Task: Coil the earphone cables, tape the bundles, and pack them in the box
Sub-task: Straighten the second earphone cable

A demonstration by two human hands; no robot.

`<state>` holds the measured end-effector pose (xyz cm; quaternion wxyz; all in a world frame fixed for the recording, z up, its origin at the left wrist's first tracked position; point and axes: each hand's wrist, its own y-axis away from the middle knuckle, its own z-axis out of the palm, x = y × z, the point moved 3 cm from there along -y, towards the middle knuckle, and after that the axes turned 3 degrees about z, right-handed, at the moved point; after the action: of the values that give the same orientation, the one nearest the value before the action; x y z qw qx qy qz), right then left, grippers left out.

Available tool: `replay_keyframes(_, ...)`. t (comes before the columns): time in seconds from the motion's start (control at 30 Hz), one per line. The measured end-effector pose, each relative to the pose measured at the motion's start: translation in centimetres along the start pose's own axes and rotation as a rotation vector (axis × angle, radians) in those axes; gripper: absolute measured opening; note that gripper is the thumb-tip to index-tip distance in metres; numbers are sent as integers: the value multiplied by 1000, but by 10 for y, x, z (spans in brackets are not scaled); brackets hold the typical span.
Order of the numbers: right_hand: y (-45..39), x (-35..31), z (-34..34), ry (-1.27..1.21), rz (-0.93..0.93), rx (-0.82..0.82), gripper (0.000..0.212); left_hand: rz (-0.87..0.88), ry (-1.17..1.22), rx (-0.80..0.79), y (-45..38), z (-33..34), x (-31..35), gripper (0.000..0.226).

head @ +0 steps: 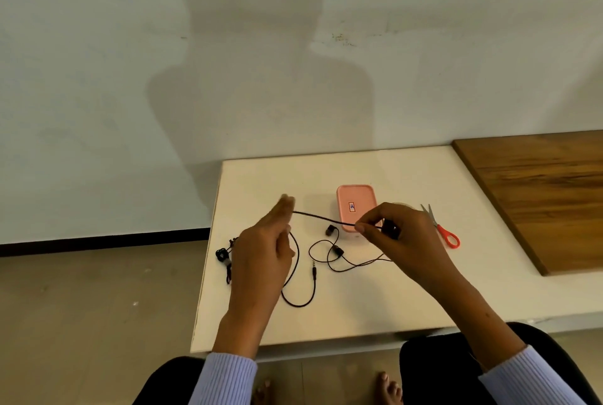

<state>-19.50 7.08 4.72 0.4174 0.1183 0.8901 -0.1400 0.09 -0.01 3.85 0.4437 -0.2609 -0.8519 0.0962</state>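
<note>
While both hands work above the tabletop, things lie like this:
L hand: left hand (266,241) raised over the white tabletop (359,306), fingers (284,208) straight & pressed together, pointing up and away; black cable runs off their far side, so it seems draped over them, exact contact hard to tell
R hand: right hand (396,235) pinches same cable between thumb & forefinger, other fingers curled; a small dark part shows just behind the thumb, can't tell what it is
cable: earphone cable (326,218) stretched taut between the 2 hands, above the surface; rest hangs from L hand in a long loop on the tabletop, ending at the jack plug (314,269)
earbuds: two black earbuds (337,252) lie between the hands, one nearer the box, their thin leads curling toward R hand
box: pink box (355,208) w/ lid on & small label on top, behind the cable, partly hidden by R hand
2nd set: another black earphone bundle (223,257) at the tabletop's left edge, just beside L hand, partly hidden by it
scissors: red-handled scissors (440,228) right of R hand, blades pointing away
misc: wooden board (538,195) on far right; lilac ribbed sleeves (225,378) at both wrists
</note>
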Motion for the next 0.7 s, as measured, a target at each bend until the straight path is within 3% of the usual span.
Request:
replay_keyframes(0.1, 2, -9, 9, 26, -65, -34, 22, 121, -4, -121, 5, 13, 15, 53)
replay_keyframes(0.2, 4, -14, 16, -31, -84, -47, 22, 160, 29, -186, 8, 25, 24, 37)
replay_keyframes(0.33, 2, -15, 14, -86, -93, -61, 12, 168, 107, -138, 3, 23, 23, 21)
replay_keyframes(0.47, -2, -7, 0, -100, -46, -47, 16, 85, 159, -32, 0, 13, 12, 17)
replay_keyframes(0.7, 0, -3, -4, -340, 82, -109, 22, -104, 192, -15, -1, 7, 3, 18)
